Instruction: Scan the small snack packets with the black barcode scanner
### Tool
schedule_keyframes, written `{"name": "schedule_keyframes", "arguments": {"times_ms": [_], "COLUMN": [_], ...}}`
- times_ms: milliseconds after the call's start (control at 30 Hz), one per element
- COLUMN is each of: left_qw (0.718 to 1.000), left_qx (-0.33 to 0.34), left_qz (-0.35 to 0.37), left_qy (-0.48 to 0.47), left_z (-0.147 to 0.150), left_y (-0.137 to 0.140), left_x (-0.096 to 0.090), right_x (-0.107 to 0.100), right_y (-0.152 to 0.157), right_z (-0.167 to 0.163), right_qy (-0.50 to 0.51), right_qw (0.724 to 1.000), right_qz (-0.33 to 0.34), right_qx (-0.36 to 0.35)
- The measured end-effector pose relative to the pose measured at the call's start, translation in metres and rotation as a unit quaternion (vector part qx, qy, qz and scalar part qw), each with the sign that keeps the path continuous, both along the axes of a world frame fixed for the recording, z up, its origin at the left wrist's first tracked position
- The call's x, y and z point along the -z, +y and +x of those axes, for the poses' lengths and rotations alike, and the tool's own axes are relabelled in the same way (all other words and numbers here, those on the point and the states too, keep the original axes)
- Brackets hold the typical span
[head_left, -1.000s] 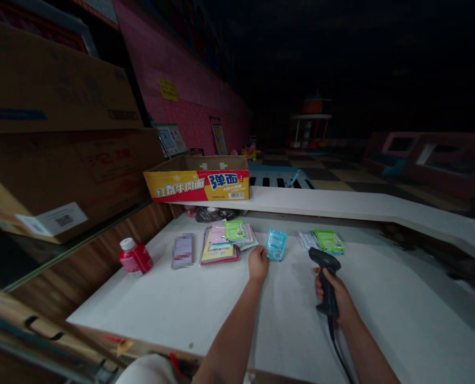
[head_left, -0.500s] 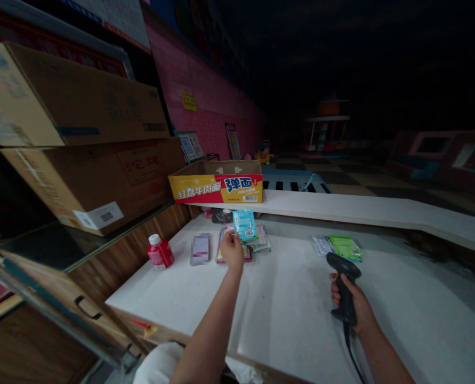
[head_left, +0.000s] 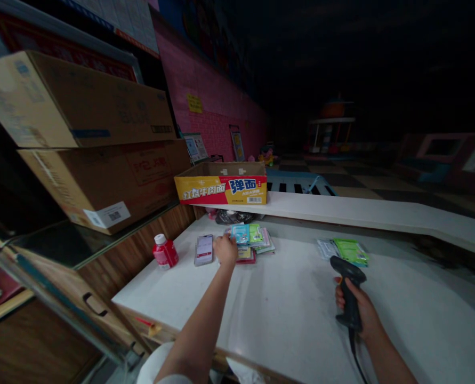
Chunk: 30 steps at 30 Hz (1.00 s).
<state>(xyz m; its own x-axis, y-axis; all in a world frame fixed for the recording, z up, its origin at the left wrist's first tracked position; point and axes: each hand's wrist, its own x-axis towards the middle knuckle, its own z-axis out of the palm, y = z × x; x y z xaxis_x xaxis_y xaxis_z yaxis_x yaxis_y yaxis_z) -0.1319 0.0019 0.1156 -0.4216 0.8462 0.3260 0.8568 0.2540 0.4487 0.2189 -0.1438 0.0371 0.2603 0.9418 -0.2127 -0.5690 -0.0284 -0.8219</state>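
Set the blue packet (head_left: 240,233) squarely atop the packet pile (head_left: 257,242) at the counter's (head_left: 285,309) far left, left hand (head_left: 226,249) loosely curled beside it, grip unclear, right hand (head_left: 359,309) wrapped around the scanner (head_left: 347,285).

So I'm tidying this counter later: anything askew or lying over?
The red bottle leans tilted by the wooden side panel, not upright. The packets under the left hand sit in a loose, fanned pile. Nothing looks spilled.
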Motion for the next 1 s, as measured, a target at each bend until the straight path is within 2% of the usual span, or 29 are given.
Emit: {"name": "schedule_keyframes", "arguments": {"times_ms": [167, 300, 400, 467, 600, 767, 867, 1000], "left_qw": [0.995, 0.993, 0.989, 0.981, 0.953, 0.913, 0.891, 0.875], "left_qx": [0.093, 0.102, 0.106, 0.134, 0.255, 0.399, 0.453, 0.482], "left_qz": [0.017, 0.035, 0.084, 0.122, 0.15, 0.086, 0.033, -0.005], "left_qy": [0.042, 0.052, 0.061, 0.068, 0.068, 0.025, -0.007, -0.037], "left_z": [0.0, 0.001, 0.011, 0.023, 0.065, 0.135, 0.177, 0.23], "left_y": [-0.002, -0.005, -0.008, -0.011, -0.015, -0.022, -0.022, -0.012], "left_x": [0.011, 0.01, 0.006, 0.003, 0.004, 0.023, 0.037, 0.047], "right_x": [0.0, 0.001, 0.001, -0.001, -0.007, -0.012, -0.014, -0.018], "right_y": [0.0, 0.001, 0.001, 0.002, 0.004, 0.006, 0.005, -0.001], "right_z": [0.001, 0.002, 0.001, -0.001, -0.005, -0.007, -0.005, 0.001], "right_qy": [0.003, 0.001, -0.003, -0.006, -0.013, -0.029, -0.053, -0.087], "right_qw": [1.0, 1.0, 1.0, 1.0, 1.0, 0.998, 0.993, 0.974], "right_qz": [0.001, 0.001, 0.004, 0.007, 0.005, -0.003, -0.023, -0.052], "right_qx": [-0.004, -0.005, -0.004, 0.001, 0.004, 0.049, 0.107, 0.2]}}
